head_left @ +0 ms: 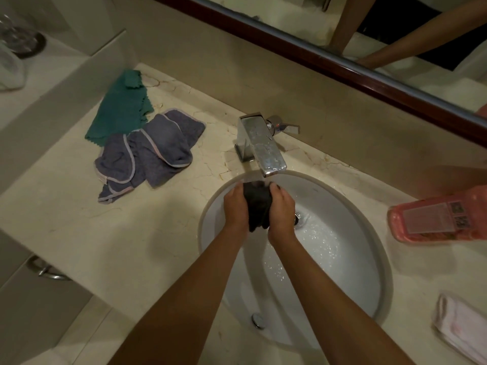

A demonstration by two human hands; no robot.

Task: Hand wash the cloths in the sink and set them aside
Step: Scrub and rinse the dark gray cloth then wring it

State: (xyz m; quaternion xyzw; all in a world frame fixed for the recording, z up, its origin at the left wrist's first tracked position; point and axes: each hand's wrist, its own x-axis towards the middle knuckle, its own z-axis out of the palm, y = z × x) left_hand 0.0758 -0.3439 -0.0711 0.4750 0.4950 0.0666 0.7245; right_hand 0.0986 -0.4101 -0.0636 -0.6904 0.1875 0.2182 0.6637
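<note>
My two bare forearms reaching forward side by side, my left hand (235, 209) curled inward with fingers wrapped, my right hand (282, 209) mirroring it close beside, thumbs pointing away from me, both wrists angled slightly toward each other

There is one camera, on the person's head. It looks down and forward, close above the sink (374, 248), with the counter (79, 233) on both sides and the mirror (342, 27) up top
</note>
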